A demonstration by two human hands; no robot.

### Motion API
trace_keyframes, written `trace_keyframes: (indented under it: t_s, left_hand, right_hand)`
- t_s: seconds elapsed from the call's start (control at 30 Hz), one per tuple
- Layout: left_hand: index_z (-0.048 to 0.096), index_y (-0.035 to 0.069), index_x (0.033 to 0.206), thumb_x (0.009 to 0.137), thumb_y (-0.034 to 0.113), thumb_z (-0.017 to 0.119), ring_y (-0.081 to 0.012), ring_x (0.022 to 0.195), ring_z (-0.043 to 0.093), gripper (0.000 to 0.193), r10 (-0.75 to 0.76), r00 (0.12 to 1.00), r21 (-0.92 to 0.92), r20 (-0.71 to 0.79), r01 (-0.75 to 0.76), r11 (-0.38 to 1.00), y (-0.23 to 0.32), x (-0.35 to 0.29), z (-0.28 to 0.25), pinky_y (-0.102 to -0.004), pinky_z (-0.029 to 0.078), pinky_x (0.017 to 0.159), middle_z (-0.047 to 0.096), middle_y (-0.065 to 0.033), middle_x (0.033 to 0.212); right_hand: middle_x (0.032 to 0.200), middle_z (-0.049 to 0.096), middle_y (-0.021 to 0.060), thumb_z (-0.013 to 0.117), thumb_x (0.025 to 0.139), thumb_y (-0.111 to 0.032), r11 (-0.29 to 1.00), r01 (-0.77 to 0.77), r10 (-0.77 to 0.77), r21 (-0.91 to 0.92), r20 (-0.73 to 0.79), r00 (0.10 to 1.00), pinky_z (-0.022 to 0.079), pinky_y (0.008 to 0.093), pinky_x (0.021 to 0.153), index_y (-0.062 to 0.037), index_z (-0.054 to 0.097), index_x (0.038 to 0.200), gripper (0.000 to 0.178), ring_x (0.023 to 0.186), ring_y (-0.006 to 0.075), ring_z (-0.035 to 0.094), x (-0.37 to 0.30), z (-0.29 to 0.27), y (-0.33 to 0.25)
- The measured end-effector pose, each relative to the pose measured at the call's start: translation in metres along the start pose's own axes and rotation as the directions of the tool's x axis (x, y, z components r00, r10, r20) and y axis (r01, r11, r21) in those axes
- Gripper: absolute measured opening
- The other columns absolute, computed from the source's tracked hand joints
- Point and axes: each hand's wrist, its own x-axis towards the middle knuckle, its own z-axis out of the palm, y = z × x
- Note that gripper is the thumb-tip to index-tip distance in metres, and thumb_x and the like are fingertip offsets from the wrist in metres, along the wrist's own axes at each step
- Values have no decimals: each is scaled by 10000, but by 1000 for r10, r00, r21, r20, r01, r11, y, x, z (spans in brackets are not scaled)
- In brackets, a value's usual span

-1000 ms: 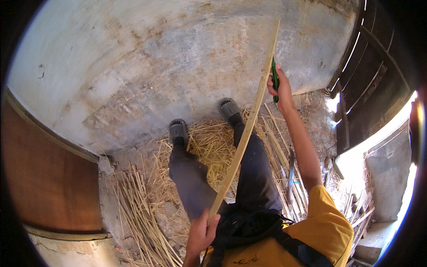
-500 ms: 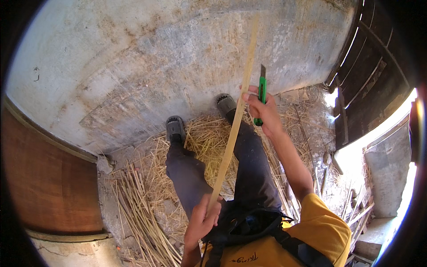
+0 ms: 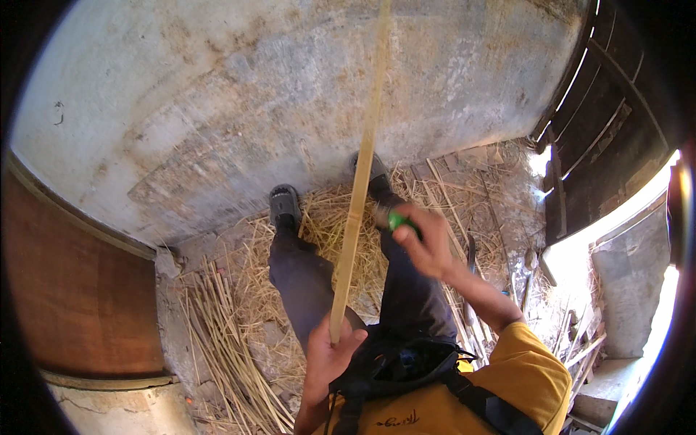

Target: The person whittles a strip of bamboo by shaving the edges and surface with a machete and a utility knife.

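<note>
A long, flat, pale strip that looks like split bamboo [image 3: 357, 199] rises from my lap toward the wall. Its lower end is gripped in my left hand [image 3: 330, 360], the thumb lying along it. My right hand [image 3: 426, 243] is wrapped round a green utility knife [image 3: 400, 221], just right of the strip and apart from it. Motion blurs the knife's blade, which points left toward the strip. Both hands are above my dark trousers, near an open black waist bag [image 3: 406, 362].
Straw-like shavings [image 3: 337, 232] cover the floor round my feet. A bundle of thin strips [image 3: 232, 348] lies at the left, more long pieces at the right. Ahead stands a stained grey wall [image 3: 254, 109]; a brown wooden panel [image 3: 80, 290] is at the left, dark boards [image 3: 609, 109] at the right.
My right hand has let go of the strip and come down and nearer with the knife, whose blade has swung from pointing up to pointing left. The strip's far end has shifted left.
</note>
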Motion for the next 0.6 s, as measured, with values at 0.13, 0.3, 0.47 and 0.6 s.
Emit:
trace_keyframes:
  t_s: [0.13,0.3,0.47,0.6]
  left_hand:
    - [518,82,873,923,68,809,-28,663,371,296,-51,997,-193,63,62,979,3,4,0,-234,332,572,408,82,731]
    - [549,44,1001,923,-39,763,-12,690,370,243,-19,991,-294,131,57,954,19,10,11,-216,319,590,419,94,780]
    - [591,-3,1122,945,-19,746,-11,695,362,235,7,994,-267,111,23,963,21,9,16,-214,312,594,407,105,788]
    - [581,12,1068,963,6,734,-14,696,358,186,8,993,-242,114,20,970,22,9,16,-213,320,596,400,99,784]
  right_hand:
    - [848,686,115,757,931,-330,990,138,-128,-40,184,974,531,407,633,-85,701,1125,318,712,324,693,-30,17,-18]
    - [807,680,53,816,862,-354,965,248,-225,-90,214,951,511,385,552,-120,708,1090,344,616,279,664,-40,22,-35]
    - [742,630,43,827,847,-342,955,280,-259,-95,188,947,453,369,525,-95,731,1071,347,548,252,588,-41,24,-37]
    - [769,674,31,832,832,-346,947,279,-246,-162,196,949,501,353,518,-137,732,1059,325,574,247,646,-36,20,-43]
